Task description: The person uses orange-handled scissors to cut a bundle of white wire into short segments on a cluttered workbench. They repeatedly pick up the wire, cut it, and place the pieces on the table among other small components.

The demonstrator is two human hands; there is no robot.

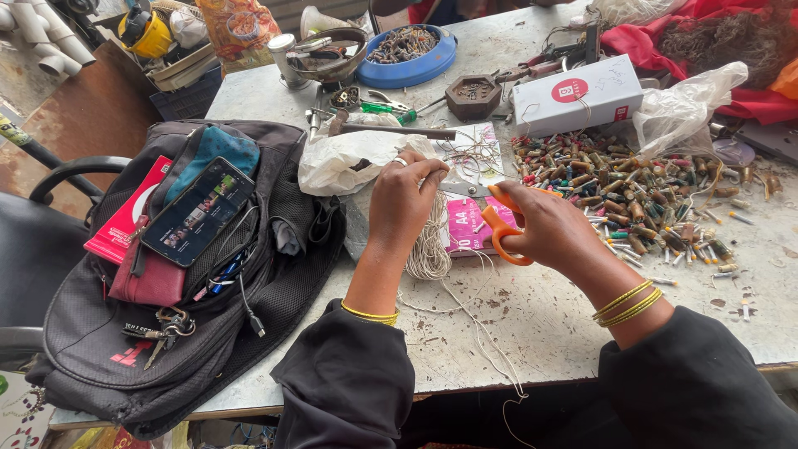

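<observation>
Both hands work near the middle of the worn grey surface (532,316), seen from the single head view. Left hand (403,199) is clenched around a hank of pale string (428,245), which hangs in loops below the fist and trails loose strands toward the near edge of the surface. Right hand (544,229), just right of the string, grips orange-handled scissors (499,224), fingers through the loops, blades pointing at the string and lying over a pink printed sheet (470,224).

Left of the string sits a black backpack (166,333) with a phone (198,212) lying on top and keys (166,324) on its front. Right of the string spreads a heap of small cylindrical parts (640,199), with a white box (578,96) beyond it.

As a judgement, the blades sit close to the left fingers, so a hurried snip could nick them; the trailing strands could also snag on a sleeve and pull the loops out of order.

Blade tips are hidden behind the left hand, so how wide they stand cannot be told. Far-edge clutter is too small to identify, and the backpack's lower edge is cut off.
</observation>
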